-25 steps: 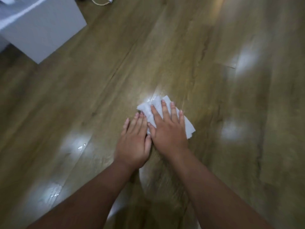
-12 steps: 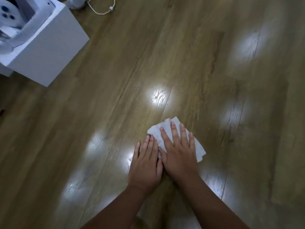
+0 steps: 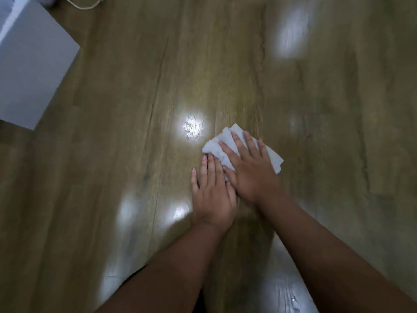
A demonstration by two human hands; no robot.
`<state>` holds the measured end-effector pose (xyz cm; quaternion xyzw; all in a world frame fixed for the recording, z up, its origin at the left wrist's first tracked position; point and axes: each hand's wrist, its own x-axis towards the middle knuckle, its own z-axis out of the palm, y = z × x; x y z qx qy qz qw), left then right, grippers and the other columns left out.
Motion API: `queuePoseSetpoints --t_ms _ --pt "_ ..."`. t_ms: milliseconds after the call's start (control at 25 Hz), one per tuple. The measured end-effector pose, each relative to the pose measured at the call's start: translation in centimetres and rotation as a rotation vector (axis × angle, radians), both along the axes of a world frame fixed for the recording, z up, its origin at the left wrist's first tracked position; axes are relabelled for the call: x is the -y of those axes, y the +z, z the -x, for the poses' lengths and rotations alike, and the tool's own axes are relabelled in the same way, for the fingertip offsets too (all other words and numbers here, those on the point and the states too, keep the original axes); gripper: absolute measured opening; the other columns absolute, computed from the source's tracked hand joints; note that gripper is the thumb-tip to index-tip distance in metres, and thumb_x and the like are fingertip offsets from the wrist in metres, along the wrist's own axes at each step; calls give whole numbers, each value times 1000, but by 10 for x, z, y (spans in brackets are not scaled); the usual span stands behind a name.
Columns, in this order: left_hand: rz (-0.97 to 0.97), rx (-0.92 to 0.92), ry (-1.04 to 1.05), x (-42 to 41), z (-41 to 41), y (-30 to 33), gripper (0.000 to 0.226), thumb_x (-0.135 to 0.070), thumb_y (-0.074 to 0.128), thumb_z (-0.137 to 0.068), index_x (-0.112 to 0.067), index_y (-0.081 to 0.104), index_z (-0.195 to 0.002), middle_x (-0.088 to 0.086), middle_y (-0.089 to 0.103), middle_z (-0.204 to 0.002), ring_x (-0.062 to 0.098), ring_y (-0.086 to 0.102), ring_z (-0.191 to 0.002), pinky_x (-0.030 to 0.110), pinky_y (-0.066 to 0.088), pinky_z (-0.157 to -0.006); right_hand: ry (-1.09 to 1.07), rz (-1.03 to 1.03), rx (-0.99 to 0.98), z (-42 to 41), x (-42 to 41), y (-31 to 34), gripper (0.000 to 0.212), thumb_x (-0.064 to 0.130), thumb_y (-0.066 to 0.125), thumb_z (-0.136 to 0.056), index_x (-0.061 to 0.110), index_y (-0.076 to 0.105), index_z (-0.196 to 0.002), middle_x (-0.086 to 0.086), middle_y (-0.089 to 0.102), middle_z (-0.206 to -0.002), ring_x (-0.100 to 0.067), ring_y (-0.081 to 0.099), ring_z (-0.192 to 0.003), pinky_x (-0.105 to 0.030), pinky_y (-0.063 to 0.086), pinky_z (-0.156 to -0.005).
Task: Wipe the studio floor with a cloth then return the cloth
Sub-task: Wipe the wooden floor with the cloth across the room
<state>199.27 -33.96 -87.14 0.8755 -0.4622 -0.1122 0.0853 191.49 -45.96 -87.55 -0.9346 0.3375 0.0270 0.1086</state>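
Glossy wood-look floor (image 3: 117, 154) fills the view, marked by several bright light reflections. At the upper left a white box (image 3: 29, 71) is seen, with a pale cord (image 3: 83, 4) lying behind it at the top edge. A crumpled white cloth (image 3: 216, 146) is spread on the floor right of centre and is pressed flat by the right hand (image 3: 250, 170), whose fingers (image 3: 239, 145) are laid straight and released across it. The left hand (image 3: 212, 195) is set flat just beside, fingers extended, its fingertips touching the cloth's near edge.
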Motion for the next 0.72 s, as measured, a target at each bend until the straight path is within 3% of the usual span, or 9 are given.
queuePoseSetpoints --t_ms 80,200,280,360,480,640,720 --pt "3 -28 -16 0 -1 0 65 -34 21 -104 -8 15 -164 7 10 -173 19 4 -161 49 11 -130 -87 -3 -9 -3 -7 2 65 57 21 -106 33 20 -166 -5 10 -175 -31 4 -162 -55 5 -129" --pt "18 -108 -87 0 -18 12 69 -34 9 -100 -11 11 -166 3 7 -175 15 -3 -161 44 -6 -130 -225 -70 -43 -12 -23 7 71 60 2 -100 36 5 -167 -2 -5 -176 -29 -5 -162 -53 1 -129" --pt "22 -150 -114 -4 -43 28 69 -36 9 -101 -13 14 -166 0 10 -175 12 -5 -160 40 -14 -127 -255 -114 -39 -27 -37 12 70 60 0 -99 37 -2 -166 -1 -10 -175 -30 -7 -161 -54 0 -129" --pt "55 -219 -93 -13 -75 42 61 -34 20 -107 -14 19 -165 -1 14 -174 10 -3 -160 37 -12 -128 -231 -139 -51 -54 -51 15 65 56 13 -106 37 -11 -163 0 -17 -173 -30 -14 -160 -55 -4 -129" --pt "82 -213 -35 -40 -132 45 60 -35 29 -109 -15 22 -165 -1 18 -173 9 2 -160 37 -4 -131 -154 -156 -43 -117 -77 14 74 53 30 -109 36 -17 -163 -1 -25 -171 -30 -26 -157 -54 -14 -126" --pt "122 -153 163 -87 -217 36 66 -41 23 -102 -17 30 -163 -3 23 -170 12 10 -160 33 1 -130 -12 -195 47 -221 -116 13 69 49 26 -109 35 -11 -165 0 -29 -170 -28 -35 -153 -54 -21 -123" --pt "156 -163 244 -105 -247 37 62 -38 28 -102 -21 38 -160 -5 31 -167 11 17 -159 34 7 -130 29 -171 89 -256 -132 11 66 48 24 -106 32 5 -167 -4 -12 -175 -31 -21 -158 -56 -14 -125"
